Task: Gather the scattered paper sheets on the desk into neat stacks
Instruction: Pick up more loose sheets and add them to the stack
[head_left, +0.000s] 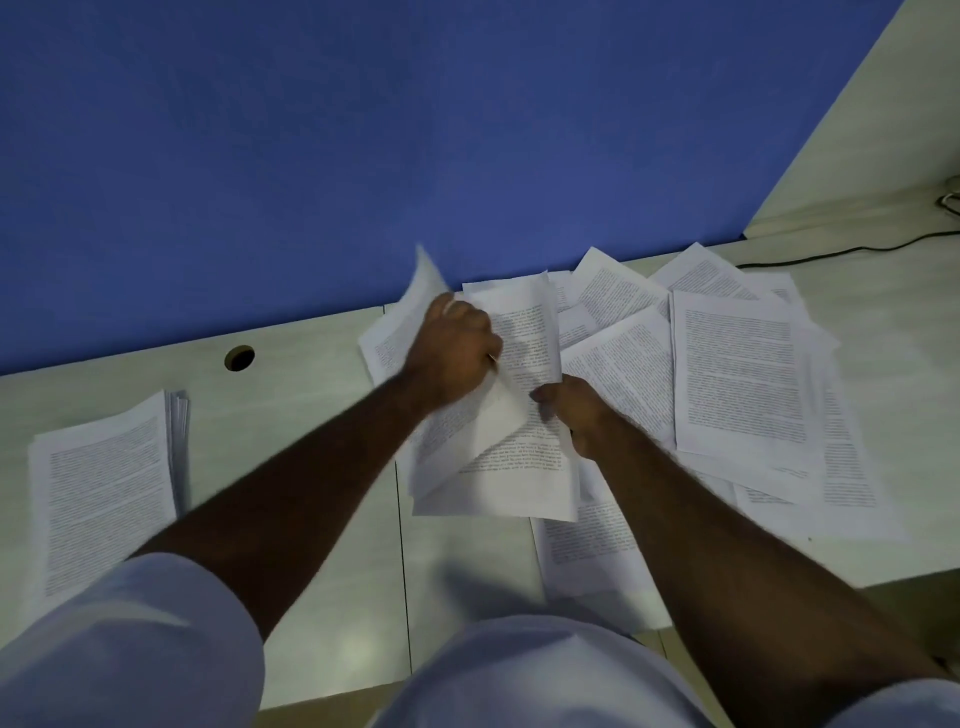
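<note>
A loose bundle of printed paper sheets (498, 467) is lifted off the pale desk (322, 395) at the centre. My left hand (452, 358) grips its upper left part, fingers closed around bent sheets. My right hand (576, 415) pinches the same bundle at its right edge. More printed sheets (737, 374) lie scattered and overlapping to the right. A squared stack of sheets (104, 493) rests on the desk at the far left.
A blue partition (363, 156) rises along the desk's far edge. A round cable hole (239, 358) sits in the desk at the back left. A black cable (852, 249) runs along the back right. One sheet (587, 561) hangs near the front edge.
</note>
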